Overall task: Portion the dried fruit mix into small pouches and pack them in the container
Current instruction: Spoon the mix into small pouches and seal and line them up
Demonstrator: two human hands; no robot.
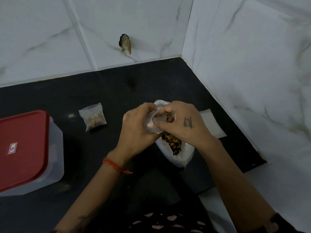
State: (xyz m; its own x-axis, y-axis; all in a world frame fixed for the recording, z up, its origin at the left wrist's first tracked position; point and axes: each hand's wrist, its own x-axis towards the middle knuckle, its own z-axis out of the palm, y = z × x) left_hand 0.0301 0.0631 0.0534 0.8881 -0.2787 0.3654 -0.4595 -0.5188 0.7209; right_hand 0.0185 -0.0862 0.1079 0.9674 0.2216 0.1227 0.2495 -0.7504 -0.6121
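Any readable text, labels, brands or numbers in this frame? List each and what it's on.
No text in this frame can be read.
Sticker on the red lid: a small blue mark inside a red border, too small and blurred to read.
Mark on the back of the right hand: a dark tattoo, not legible as letters.
Filled pouch, big bag, flat pouches: no print visible.

The one camera sits on my head, looking forward and steeply down over my forearms at the dark counter (117, 91). It is close, my hands at mid-frame. The view faces the far tiled wall (50, 39), which meets the right wall (252, 56) at a corner.
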